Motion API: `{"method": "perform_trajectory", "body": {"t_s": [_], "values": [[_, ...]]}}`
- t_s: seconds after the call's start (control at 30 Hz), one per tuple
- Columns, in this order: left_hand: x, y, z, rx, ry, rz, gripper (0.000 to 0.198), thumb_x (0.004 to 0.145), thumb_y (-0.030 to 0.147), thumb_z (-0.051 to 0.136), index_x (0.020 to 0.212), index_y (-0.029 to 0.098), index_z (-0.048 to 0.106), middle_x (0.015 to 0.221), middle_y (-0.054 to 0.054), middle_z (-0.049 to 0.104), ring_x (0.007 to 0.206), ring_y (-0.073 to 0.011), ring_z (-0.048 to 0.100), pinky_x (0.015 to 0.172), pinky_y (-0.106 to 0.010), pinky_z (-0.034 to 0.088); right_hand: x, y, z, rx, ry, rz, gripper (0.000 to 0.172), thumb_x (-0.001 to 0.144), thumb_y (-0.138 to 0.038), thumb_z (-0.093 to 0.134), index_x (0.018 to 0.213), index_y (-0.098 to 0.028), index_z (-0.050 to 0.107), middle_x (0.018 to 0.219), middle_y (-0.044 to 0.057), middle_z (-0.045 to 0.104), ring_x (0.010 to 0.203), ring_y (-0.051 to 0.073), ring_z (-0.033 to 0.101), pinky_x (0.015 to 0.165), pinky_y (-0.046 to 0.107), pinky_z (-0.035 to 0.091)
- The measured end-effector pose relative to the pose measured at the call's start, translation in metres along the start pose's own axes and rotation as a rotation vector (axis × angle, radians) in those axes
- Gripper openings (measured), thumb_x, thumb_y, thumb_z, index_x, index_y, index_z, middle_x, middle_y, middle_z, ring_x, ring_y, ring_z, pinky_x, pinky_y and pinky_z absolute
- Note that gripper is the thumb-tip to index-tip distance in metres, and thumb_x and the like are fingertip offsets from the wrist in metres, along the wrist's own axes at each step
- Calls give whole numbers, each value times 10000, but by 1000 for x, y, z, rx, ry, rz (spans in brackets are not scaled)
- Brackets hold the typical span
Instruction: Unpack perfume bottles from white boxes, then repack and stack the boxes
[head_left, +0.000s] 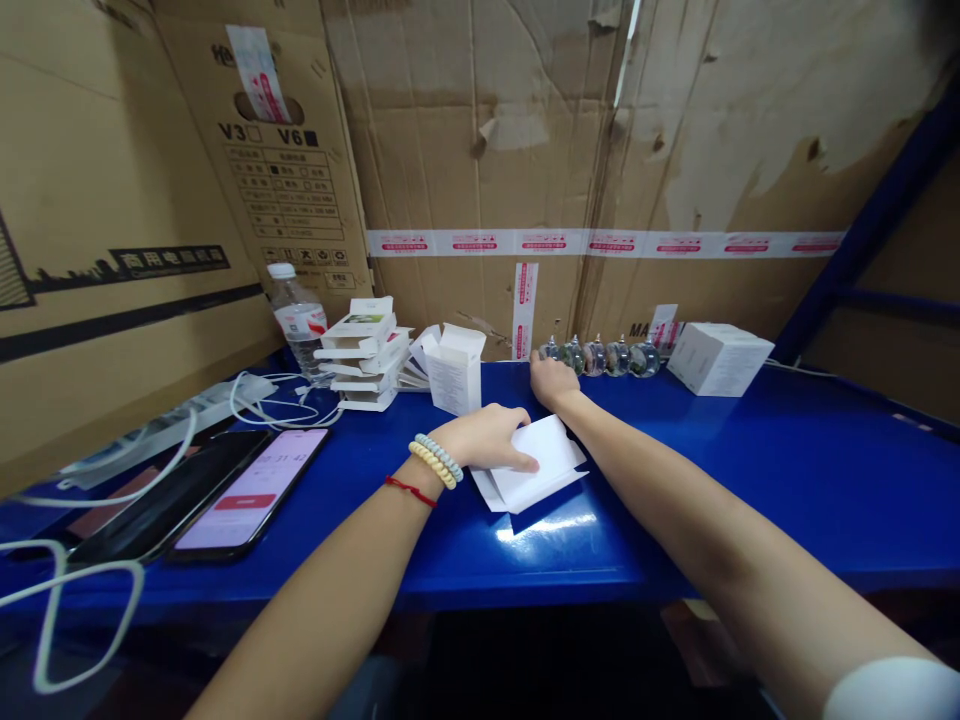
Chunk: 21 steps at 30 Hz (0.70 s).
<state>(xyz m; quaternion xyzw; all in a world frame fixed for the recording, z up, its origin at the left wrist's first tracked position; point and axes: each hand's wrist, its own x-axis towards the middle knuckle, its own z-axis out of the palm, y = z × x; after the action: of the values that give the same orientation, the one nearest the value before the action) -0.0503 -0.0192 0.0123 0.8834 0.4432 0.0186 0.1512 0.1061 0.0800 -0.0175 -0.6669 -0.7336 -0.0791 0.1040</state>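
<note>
My left hand (pixel 491 438) is closed on a white cardboard box (pixel 538 465) that lies folded flat with its flaps out on the blue table. The thumb presses on top of it; the fingers behind are partly hidden. Farther back, my right hand (pixel 555 383) reaches to the left end of a row of small round glass bottles with pointed tops. Its fingers curl round the leftmost glass bottle (pixel 550 347), whose lower part the hand hides. More glass bottles (pixel 617 356) stand to its right.
An upright open white box (pixel 456 370) and a stack of small boxes (pixel 367 355) stand left, near a water bottle (pixel 296 318). A white box (pixel 718 358) is at back right. Phone (pixel 251 492) and white cables (pixel 139 590) lie left. Cardboard (pixel 480 180) walls the back.
</note>
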Motion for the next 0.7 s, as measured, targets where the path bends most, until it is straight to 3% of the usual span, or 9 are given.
{"method": "perform_trajectory", "body": {"t_s": [0.1,0.2,0.33,0.47,0.57,0.7], "values": [[-2,1,-2,-7,-23,-14,691,701,576,626,1270,191,547,1199,-129,645,1034,-287,624,769,-327,463,-8,7,-7,5,7,-23,464,922,-132,359,1378,-121,440,1081,234,678,1016,326,683,809,405,527],[-6,3,-4,-41,-18,-29,862,677,617,643,1395,190,434,1307,-146,589,1133,-302,590,863,-336,457,-18,24,-19,61,74,-41,463,927,-222,407,1381,-168,476,1037,204,695,968,313,689,797,381,513],[-9,13,-3,-31,-30,-64,1029,537,785,649,1386,238,447,1312,-136,565,1136,-333,581,874,-350,454,-33,55,-31,277,186,-91,398,875,-246,482,1231,-153,636,863,111,718,848,230,680,819,306,481],[-8,24,-1,-9,-57,-138,1193,458,799,670,1458,229,353,1333,-161,526,1133,-361,574,875,-376,453,-49,75,-33,492,213,-60,360,837,-254,514,1130,-134,687,620,4,638,639,161,609,717,252,464],[-7,29,2,24,-26,-120,1168,497,752,678,1464,194,336,1335,-180,517,1184,-377,530,929,-405,432,-59,79,-36,580,84,-77,384,832,-279,555,1164,-122,668,596,-15,615,609,145,584,657,237,440],[-4,27,7,101,-7,-98,1119,494,766,677,1415,200,392,1243,-189,544,1182,-403,497,942,-452,419,-67,76,-46,592,-206,-228,441,823,-366,628,1187,-118,656,818,34,703,711,135,608,683,232,439]]}}
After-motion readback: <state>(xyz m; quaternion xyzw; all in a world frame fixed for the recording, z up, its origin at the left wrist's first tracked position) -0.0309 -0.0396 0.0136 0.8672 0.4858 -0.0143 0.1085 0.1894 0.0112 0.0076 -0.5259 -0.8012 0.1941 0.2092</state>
